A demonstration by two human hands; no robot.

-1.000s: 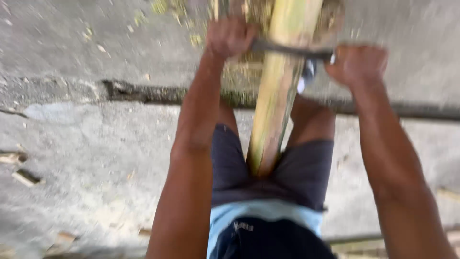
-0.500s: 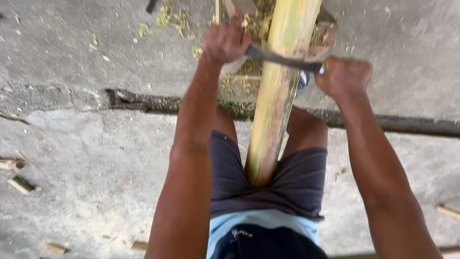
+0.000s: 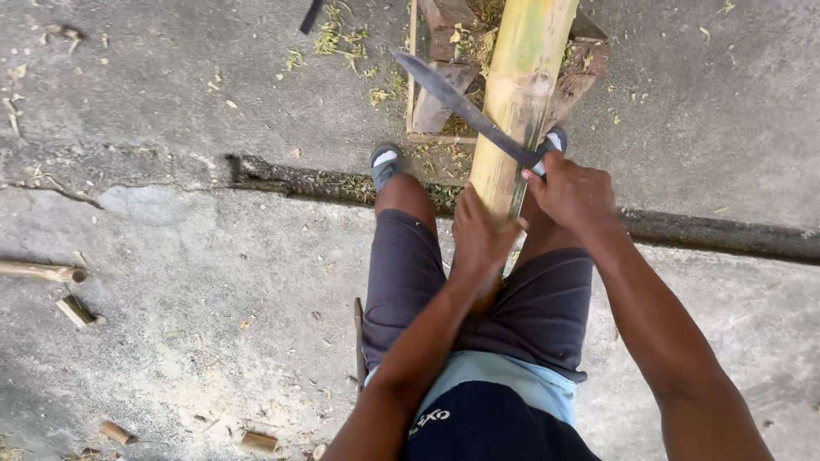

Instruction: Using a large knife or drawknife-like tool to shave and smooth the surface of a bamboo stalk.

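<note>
View from above, looking down at a seated person's legs and bare arms over a grey concrete floor (image 3: 171,282). A thick yellow-green bamboo pole (image 3: 519,94) runs from between the person's thighs away toward the far edge of the scene, its far part resting on a rough wooden block stand (image 3: 444,60). The left hand (image 3: 480,235) is wrapped around the near end of the pole, fingers closed on it, just above the lap. The right hand (image 3: 574,192) sits just to the right of the pole, closed tight around the handle of a long, dark, curved blade (image 3: 457,102). The blade slants up and to the left from that hand, crossing in front of the pole, its tip pointing toward the far left over the wooden stand. The person wears dark shorts (image 3: 401,273) and a light blue shirt hem with a dark garment over it; two feet in grey sandals show beyond the knees, the left foot (image 3: 386,162) clear, the right mostly hidden behind the pole and hand. A dark crack or gutter (image 3: 290,175) crosses the floor from left to right beneath the feet. Green shavings (image 3: 342,38) lie scattered on the far floor near the stand. At the left, short cut bamboo pieces (image 3: 75,309) lie on the concrete, well apart from the hands.
</note>
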